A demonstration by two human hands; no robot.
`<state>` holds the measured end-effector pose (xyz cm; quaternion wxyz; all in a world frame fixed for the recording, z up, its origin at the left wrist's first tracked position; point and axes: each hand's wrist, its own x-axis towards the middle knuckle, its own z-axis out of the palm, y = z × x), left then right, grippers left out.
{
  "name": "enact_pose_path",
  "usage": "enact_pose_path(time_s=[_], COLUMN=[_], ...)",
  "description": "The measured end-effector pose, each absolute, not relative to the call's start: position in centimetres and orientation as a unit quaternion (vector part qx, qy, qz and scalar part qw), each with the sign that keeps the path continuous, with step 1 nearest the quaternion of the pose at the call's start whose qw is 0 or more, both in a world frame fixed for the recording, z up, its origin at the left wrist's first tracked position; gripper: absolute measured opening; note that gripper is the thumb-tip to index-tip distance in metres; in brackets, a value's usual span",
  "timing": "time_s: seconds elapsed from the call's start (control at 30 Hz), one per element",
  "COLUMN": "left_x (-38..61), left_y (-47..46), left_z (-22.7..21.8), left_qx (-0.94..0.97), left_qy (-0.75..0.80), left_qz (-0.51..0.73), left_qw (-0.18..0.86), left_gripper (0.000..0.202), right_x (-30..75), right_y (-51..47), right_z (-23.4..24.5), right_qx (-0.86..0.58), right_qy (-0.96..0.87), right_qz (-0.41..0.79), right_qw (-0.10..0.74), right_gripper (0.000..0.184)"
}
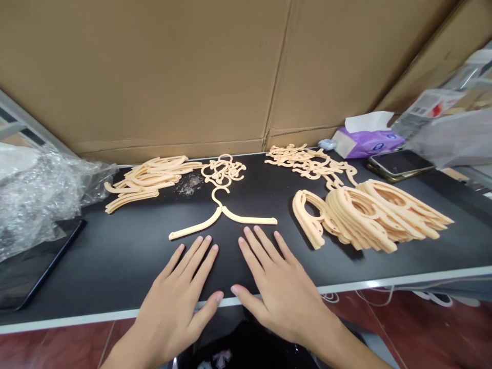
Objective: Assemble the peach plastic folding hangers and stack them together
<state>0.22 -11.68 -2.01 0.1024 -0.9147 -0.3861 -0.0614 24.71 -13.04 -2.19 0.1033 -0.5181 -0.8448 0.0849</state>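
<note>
My left hand [179,294] lies flat at the table's front edge with its fingers spread. Beside it, my right hand [274,282] rests the same way, palm down, fingers apart. Both are bare and hold nothing. Just beyond the fingertips lies a cream folding clothes hanger [209,223], its two arms spread wide and its hook pointing away from me. A heap of loose hanger arms [154,177] is at the back left, and a small pile of hanger hooks [223,170] sits behind the hanger. On the right are stacks of folded hangers [361,212].
More cream hook pieces [307,161] lie at the back right. Behind them stand a purple tissue pack [369,141] and a phone [402,163]. Crumpled clear plastic wrap [46,189] and a dark tablet-like panel [38,266] occupy the left. A cardboard wall [172,77] closes off the back.
</note>
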Motion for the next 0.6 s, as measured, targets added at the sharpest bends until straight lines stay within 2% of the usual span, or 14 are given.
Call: enact_pose_path(time_s=[0.13, 0.27, 0.37, 0.43, 0.6], left_x=[0.2, -1.2, -4.3, -6.8, -10.9], left_y=[-11.8, -11.1, -8.6, -6.2, -0.4], left_z=[-2.0, -0.7, 1.2, 2.2, 1.9], left_qx=[-0.914, -0.883, -0.844, -0.818, -0.809], left_qy=[-0.389, -0.425, -0.465, -0.514, -0.558], left_qz=[-0.083, -0.197, -0.264, -0.24, -0.102], left_qw=[0.078, -0.001, 0.044, 0.1, 0.154], left_gripper=[0.073, 0.036, 0.021, 0.021, 0.039], right_x=[24.7, 24.8, 24.8, 24.8, 24.8], right_y=[-13.0, -13.0, -13.0, -13.0, -13.0], right_z=[-2.3, -2.4, -2.5, -2.6, -2.6], right_qx=[-0.516, -0.516, -0.513, -0.507, -0.51], right_qy=[-0.846, -0.847, -0.849, -0.852, -0.85], right_qz=[0.08, 0.071, 0.063, 0.058, 0.067], right_qw=[0.108, 0.108, 0.11, 0.113, 0.114], right_gripper=[0.076, 0.075, 0.074, 0.074, 0.074])
